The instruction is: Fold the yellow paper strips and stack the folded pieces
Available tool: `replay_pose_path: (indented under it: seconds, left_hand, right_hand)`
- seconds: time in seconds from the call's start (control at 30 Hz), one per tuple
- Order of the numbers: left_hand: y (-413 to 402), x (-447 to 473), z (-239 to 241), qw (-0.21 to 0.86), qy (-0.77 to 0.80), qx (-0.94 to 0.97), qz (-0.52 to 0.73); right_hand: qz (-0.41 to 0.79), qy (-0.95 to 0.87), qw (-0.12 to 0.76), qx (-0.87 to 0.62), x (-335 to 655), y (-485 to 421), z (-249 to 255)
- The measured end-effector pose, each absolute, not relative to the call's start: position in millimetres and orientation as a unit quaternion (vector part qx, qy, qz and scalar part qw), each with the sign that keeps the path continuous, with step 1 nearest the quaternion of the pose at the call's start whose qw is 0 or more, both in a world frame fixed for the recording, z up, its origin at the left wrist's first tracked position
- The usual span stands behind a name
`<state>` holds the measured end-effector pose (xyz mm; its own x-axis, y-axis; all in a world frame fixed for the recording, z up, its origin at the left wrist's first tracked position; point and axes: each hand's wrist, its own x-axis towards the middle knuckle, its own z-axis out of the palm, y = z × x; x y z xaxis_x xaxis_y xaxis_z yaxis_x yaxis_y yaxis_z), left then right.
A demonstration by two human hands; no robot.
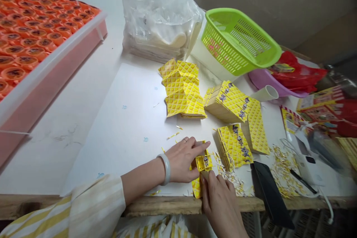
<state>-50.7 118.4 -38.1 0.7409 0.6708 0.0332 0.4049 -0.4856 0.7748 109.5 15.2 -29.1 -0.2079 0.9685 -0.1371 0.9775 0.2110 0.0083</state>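
Note:
A small yellow waffle-patterned cardboard piece, partly folded with raised walls, lies at the table's front edge. Across its upper part rests my left hand, index finger stretched along the far end and thumb at the near left side, steadying it. My right hand pinches a flap at its near end; the fingertips partly hide this flap. Just right of my hands stands a stack of printed yellow cards. Beyond them lie creased yellow sheets on a small pile.
More stacked yellow cards stand behind, near a green basket and a clear plastic bag. A tray of orange cups fills the left. A black phone-like slab overhangs the front edge; paper scraps lie beside it.

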Motion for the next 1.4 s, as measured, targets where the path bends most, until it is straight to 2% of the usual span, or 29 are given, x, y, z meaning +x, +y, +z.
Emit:
replay_pose_path:
  seconds: [0.2, 0.57, 0.67, 0.83, 0.9, 1.0, 1.1, 1.27, 1.4]
  left_hand:
    - [118, -49, -37, 0.386, 0.318, 0.852, 0.156]
    - [111, -54, -46, 0.377, 0.338, 0.836, 0.214]
    - [113, -56, -42, 0.383, 0.333, 0.835, 0.212]
    - [121, -61, -32, 0.407, 0.332, 0.821, 0.225]
    - [122, -60, -31, 0.374, 0.342, 0.837, 0.206]
    - [120, -57, -32, 0.293, 0.344, 0.876, 0.168]
    - [118, -55, -34, 0.238, 0.332, 0.903, 0.137]
    - [120, -58, -38, 0.261, 0.337, 0.895, 0.127]
    - [117, -57, -39, 0.244, 0.333, 0.901, 0.134]
  right_hand:
    - [-0.052, 0.769, 0.063, 0.634, 109, 20, -25]
    - [-0.171, 0.702, -0.162, 0.672, 121, 7, -11]
    - [-0.161, 0.704, -0.138, 0.678, 122, 7, -14]
    - [-0.035, 0.703, -0.062, 0.708, 112, 9, -23]
    - [0.006, 0.714, -0.044, 0.698, 107, 10, -23]
    - [0.029, 0.735, -0.064, 0.674, 104, 13, -23]
    - [0.014, 0.762, -0.101, 0.639, 110, 17, -26]
    - [-0.097, 0.782, -0.136, 0.600, 127, 23, -34]
    - [-0.111, 0.782, -0.129, 0.600, 128, 26, -34]
